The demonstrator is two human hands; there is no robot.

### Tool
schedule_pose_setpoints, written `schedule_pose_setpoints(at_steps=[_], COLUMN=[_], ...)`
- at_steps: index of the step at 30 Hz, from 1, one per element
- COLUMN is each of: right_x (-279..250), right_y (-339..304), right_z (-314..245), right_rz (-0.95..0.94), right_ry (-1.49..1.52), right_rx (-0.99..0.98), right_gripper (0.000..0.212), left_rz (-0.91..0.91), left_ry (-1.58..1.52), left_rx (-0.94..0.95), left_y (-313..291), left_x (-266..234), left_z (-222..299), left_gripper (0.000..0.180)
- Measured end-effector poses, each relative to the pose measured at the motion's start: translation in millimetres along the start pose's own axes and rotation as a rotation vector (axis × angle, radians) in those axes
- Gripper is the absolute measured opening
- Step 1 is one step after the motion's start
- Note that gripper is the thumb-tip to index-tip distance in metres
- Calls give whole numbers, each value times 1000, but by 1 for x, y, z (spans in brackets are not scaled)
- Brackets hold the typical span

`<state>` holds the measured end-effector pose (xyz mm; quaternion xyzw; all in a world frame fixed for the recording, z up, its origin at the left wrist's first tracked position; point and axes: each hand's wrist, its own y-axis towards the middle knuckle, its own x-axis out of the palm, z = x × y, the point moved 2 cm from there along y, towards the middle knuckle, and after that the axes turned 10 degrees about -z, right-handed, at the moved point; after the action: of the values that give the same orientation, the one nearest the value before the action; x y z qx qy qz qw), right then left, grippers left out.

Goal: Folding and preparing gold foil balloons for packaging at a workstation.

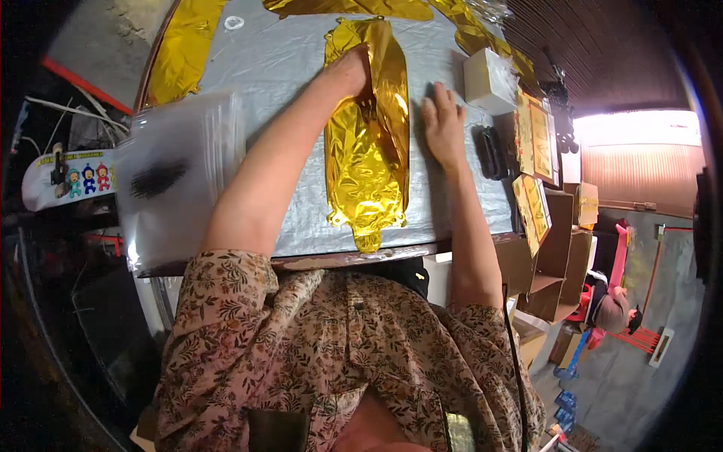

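Note:
A shiny gold foil balloon (350,169), flat and long with small tabs, lies lengthwise on the silver-covered table before me. Its right side is folded up and over toward the middle. My left hand (351,74) reaches onto its upper part, with the fingers tucked behind the raised foil flap, so their grip is hidden. To the right of the balloon, my right hand (446,124) rests at the silver cover (433,188), fingers stretched out and holding nothing.
Clear plastic bags (177,181) lie at the table's left. More gold foil (184,53) lines the far edges, near a white ring (234,23). Rightward are a white box (489,81), a black object (492,153), yellow printed packages (532,215) and cardboard boxes (553,260). Another person (608,310) is farther right.

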<state>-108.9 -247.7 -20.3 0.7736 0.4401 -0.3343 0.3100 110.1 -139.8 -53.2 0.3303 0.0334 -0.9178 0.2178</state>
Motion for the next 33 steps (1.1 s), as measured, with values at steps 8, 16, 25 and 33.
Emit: schedule_pose_setpoints(at_steps=[8, 16, 25, 33], right_x=[41, 56, 63, 65], right_y=[-2, -4, -2, -3], right_z=[-40, -45, -61, -60], right_rz=[-99, -66, -82, -89], right_ry=[-296, -420, -493, -494], right_rx=[-61, -47, -47, -29], right_gripper=[60, 69, 78, 79], left_rz=[-19, -63, -65, -161], left_ry=[-53, 134, -503, -739], left_rx=[149, 280, 49, -168], left_y=[-1, 18, 9, 0], left_x=[5, 13, 18, 9], left_z=[-9, -16, -54, -31], left_gripper=[35, 42, 42, 46])
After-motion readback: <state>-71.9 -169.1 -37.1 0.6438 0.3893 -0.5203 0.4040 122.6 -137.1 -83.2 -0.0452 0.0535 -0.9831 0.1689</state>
